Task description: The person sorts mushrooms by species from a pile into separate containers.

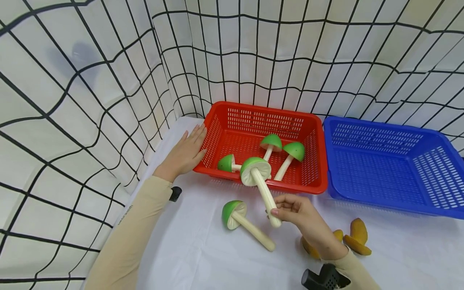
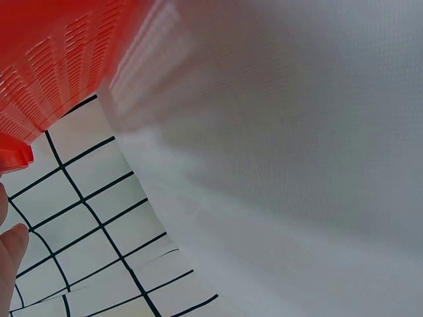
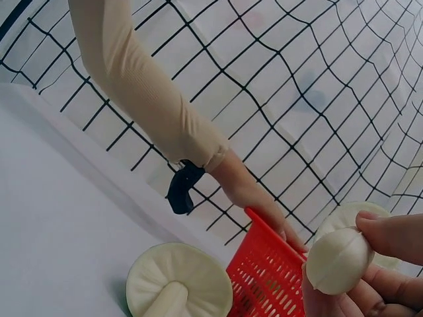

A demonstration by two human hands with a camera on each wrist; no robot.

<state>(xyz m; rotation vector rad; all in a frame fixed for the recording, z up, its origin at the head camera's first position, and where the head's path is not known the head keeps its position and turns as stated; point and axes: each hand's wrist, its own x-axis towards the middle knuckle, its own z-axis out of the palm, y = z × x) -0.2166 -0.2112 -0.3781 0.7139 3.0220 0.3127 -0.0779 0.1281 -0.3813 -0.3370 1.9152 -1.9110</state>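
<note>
From where I sit, the left hand (image 1: 186, 155) comes first: it rests against the left end of the red perforated plastic basket (image 1: 235, 139), fingers extended and pinching nothing. Inside that basket lie three smooth mushroom-shaped pieces with green domed caps and pale stems: one by the left end (image 1: 226, 162), one near the middle (image 1: 271, 141), one farther right (image 1: 295, 151). Nearer me, a similar green-capped mushroom (image 1: 250, 229) lies on the white cloth (image 1: 181, 241), its stem slanting toward lower right.

The relation I attend to is at the front rim. My right hand (image 1: 302, 215) pinches the stem's free end of another green-capped, pale-stemmed mushroom (image 1: 264, 191) between thumb and fingers. Its long axis runs forward and left from those fingertips, putting the cap across the rim; I can't tell whether they touch. The left hand is well apart from it.

Beyond the right wrist sit yellow-brown, curved pieces (image 1: 359, 231), then the blue perforated plastic basket (image 1: 377, 177).
</note>
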